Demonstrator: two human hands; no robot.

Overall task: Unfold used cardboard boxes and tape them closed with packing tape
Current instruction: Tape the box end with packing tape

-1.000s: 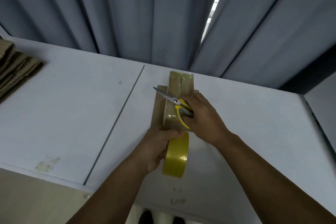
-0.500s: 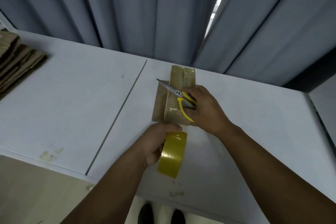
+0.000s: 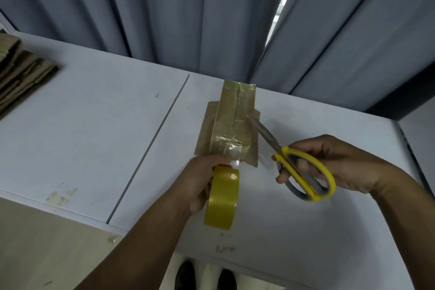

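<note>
A small brown cardboard box [image 3: 231, 122] stands on the white table [image 3: 94, 129], its top flaps covered with shiny clear tape. My left hand [image 3: 200, 183] grips a yellow roll of packing tape [image 3: 222, 198] at the box's near end, and a strip of tape runs from the roll onto the box. My right hand [image 3: 334, 167] holds yellow-handled scissors [image 3: 296, 167] to the right of the box. The blades are closed and their tip touches the box's right side.
A stack of flattened cardboard boxes [image 3: 21, 73] lies at the table's far left edge. Grey curtains [image 3: 188, 12] hang right behind the table. A seam [image 3: 150, 146] splits the tabletop left of the box. My shoes [image 3: 204, 278] show below the near edge.
My right hand lifted off the top of the box and swung right with the scissors, blades now pointing at the box's side. My left hand still holds the tape roll at the near end.
</note>
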